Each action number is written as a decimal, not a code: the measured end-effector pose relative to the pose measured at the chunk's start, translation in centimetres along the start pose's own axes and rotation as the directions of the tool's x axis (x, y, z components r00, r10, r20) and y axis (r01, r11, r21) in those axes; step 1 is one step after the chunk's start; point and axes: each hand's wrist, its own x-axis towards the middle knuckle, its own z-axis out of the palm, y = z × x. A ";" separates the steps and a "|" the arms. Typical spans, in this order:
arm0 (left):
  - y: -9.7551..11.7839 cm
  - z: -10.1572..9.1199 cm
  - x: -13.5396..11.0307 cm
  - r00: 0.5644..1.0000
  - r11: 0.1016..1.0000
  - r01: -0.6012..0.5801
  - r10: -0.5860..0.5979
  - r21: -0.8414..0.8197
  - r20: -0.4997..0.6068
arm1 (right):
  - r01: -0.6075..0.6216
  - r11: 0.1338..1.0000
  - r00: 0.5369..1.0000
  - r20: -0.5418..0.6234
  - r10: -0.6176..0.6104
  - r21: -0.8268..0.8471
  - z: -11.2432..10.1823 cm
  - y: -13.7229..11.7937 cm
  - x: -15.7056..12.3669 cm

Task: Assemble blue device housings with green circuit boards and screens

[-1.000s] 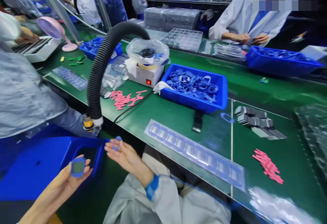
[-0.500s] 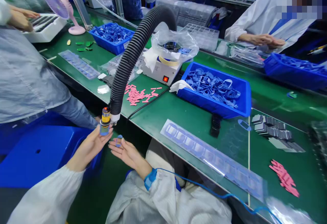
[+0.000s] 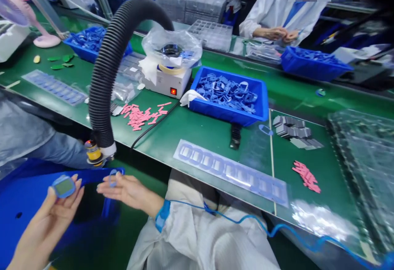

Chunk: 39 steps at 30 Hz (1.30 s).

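My left hand grips a small rounded blue piece with a grey-green window between thumb and fingers, at the lower left. A thin blue oval frame is pinched between the thumb and fingers of my right hand, whose other fingers stretch out. Both hands are off the bench's front edge, apart from each other. Just above them hangs the nozzle end of a black corrugated hose, with a yellow band and a red light. A blue strap circles my right wrist.
A blue bin of blue frames stands on the green bench. Nearer lies a clear strip of framed pieces. Pink strips, grey-black pieces and a white box are around. A blue cord runs from my wrist. A co-worker sits opposite.
My left hand has moved left and down, away from the hose nozzle, with the blue piece in it. The right hand still holds the thin frame. The camera view has swung right.
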 end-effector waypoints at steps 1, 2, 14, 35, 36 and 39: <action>-0.3 0.9 0.6 1.000 1.000 0.005 -0.004 0.017 -0.025 | -0.023 1.000 1.000 0.008 0.023 -0.011 -0.4 0.4 -0.9; -0.9 2.0 1.1 0.999 1.000 0.002 -0.001 0.029 -0.050 | -0.044 0.999 0.999 0.022 0.044 -0.019 -0.9 0.6 -2.2; -12.5 11.7 -6.1 0.920 0.958 0.180 -0.244 0.223 0.307 | 0.432 0.900 0.901 0.004 -0.433 0.056 0.4 -4.5 -23.6; -21.2 22.2 -17.8 0.573 0.848 0.473 -0.501 0.237 0.649 | 0.786 0.605 0.581 -0.480 -0.657 0.123 -0.2 -9.2 -33.8; -21.4 22.4 -17.8 0.589 0.847 0.481 -0.503 0.226 0.633 | 0.793 0.599 0.572 -0.482 -0.664 0.116 -0.4 -9.2 -33.9; -21.8 22.8 -17.9 0.642 0.840 0.497 -0.523 0.215 0.561 | 0.807 0.585 0.558 -0.436 -0.706 0.086 -1.5 -9.0 -33.9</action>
